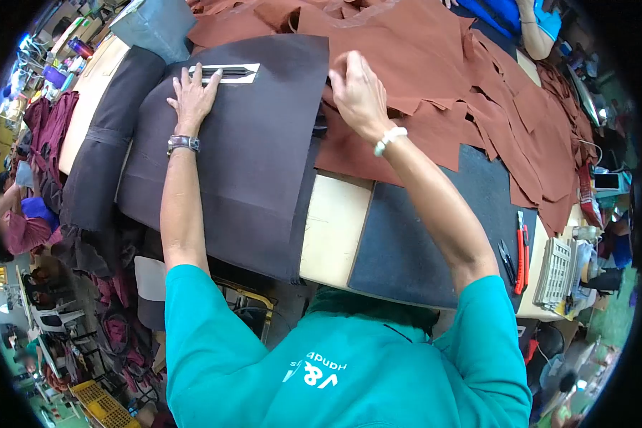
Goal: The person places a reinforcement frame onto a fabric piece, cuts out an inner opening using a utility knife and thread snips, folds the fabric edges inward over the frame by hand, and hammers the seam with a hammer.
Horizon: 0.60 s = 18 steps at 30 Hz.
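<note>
A large dark brown sheet of leather-like material (242,157) lies over the table in front of me. Near its far edge rests a small cream rectangular frame (247,79) with a dark slot or strip along its middle. My left hand (192,100) lies flat with fingers spread, its fingertips on the left end of that frame. My right hand (358,94) is just right of the dark sheet's edge, over reddish-brown material. Its fingers are curled in; whatever they hold, if anything, is hidden.
Reddish-brown sheets with ragged edges (421,64) spread across the far right. A dark mat (414,235) covers the near table. Red-handled cutter (522,257) and dark tweezers-like tool (506,260) lie right. A grey box (153,28) stands far left. Another person's arm (535,32) shows at top right.
</note>
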Available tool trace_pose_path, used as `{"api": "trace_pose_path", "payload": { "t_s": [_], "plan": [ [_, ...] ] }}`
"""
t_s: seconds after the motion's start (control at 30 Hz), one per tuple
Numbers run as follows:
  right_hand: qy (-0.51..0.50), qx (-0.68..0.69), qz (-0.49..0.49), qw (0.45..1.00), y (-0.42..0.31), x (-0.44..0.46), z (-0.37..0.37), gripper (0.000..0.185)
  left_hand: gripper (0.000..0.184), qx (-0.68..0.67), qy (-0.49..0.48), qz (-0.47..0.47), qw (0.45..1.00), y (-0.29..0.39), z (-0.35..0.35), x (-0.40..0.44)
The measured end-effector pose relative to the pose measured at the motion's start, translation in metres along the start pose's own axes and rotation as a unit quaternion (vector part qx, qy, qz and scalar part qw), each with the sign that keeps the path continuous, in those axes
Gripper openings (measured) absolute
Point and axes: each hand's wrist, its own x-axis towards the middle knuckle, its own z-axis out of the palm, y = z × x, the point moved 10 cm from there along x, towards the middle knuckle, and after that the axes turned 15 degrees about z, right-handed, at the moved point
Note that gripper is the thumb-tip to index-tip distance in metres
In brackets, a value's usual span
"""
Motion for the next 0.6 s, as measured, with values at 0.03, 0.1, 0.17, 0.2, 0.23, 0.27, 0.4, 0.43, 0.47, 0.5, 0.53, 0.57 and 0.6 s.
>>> {"api": "trace_pose_path", "payload": {
  "t_s": [0.03, 0.1, 0.17, 0.2, 0.23, 0.27, 0.4, 0.43, 0.47, 0.5, 0.53, 0.57, 0.6],
  "plan": [
    [-0.068, -0.014, 0.002, 0.998, -0.001, -0.011, 0.001, 0.010, 0.074, 0.011, -0.004, -0.002, 1.000, 0.000, -0.002, 0.002],
    [-0.141, -0.062, -0.080, 0.985, -0.012, -0.044, 0.014, 0.008, 0.073, 0.032, 0.001, -0.013, 0.999, 0.004, -0.003, 0.002],
    [-0.175, -0.081, -0.188, 0.963, -0.031, -0.075, 0.028, 0.009, 0.073, 0.039, 0.033, 0.008, 0.999, 0.015, -0.002, 0.007],
    [-0.172, -0.078, -0.255, 0.948, -0.046, -0.091, 0.034, 0.011, 0.073, 0.042, 0.050, 0.017, 0.998, 0.019, -0.002, 0.007],
    [-0.177, -0.109, -0.322, 0.924, -0.060, -0.107, 0.041, 0.012, 0.076, 0.011, 0.043, 0.031, 0.999, 0.039, -0.006, 0.006],
    [-0.180, -0.139, -0.387, 0.894, -0.071, -0.124, 0.048, 0.014, 0.079, 0.002, 0.019, 0.029, 0.999, 0.054, 0.001, 0.001],
    [-0.010, -0.169, -0.489, 0.855, -0.087, -0.151, 0.058, 0.020, 0.091, 0.012, 0.002, 0.040, 0.999, 0.072, 0.013, -0.004],
    [-0.027, -0.175, -0.479, 0.860, -0.084, -0.149, 0.062, 0.020, 0.094, 0.008, 0.001, 0.039, 0.999, 0.073, 0.012, -0.005],
    [-0.044, -0.182, -0.467, 0.864, -0.082, -0.148, 0.066, 0.019, 0.097, 0.003, 0.000, 0.039, 0.999, 0.074, 0.013, -0.005],
    [-0.062, -0.190, -0.456, 0.867, -0.078, -0.147, 0.068, 0.019, 0.100, -0.002, -0.003, 0.036, 0.999, 0.074, 0.013, -0.005],
    [-0.097, -0.224, -0.432, 0.868, -0.072, -0.145, 0.069, 0.019, 0.102, -0.006, -0.006, 0.033, 0.999, 0.077, 0.010, -0.008],
    [-0.132, -0.257, -0.406, 0.867, -0.064, -0.146, 0.065, 0.020, 0.104, -0.010, -0.011, 0.029, 0.999, 0.078, 0.007, -0.009],
    [-0.169, -0.289, -0.378, 0.863, -0.056, -0.146, 0.060, 0.020, 0.105, -0.007, -0.011, 0.031, 0.999, 0.079, 0.005, -0.009]
  ]
}}
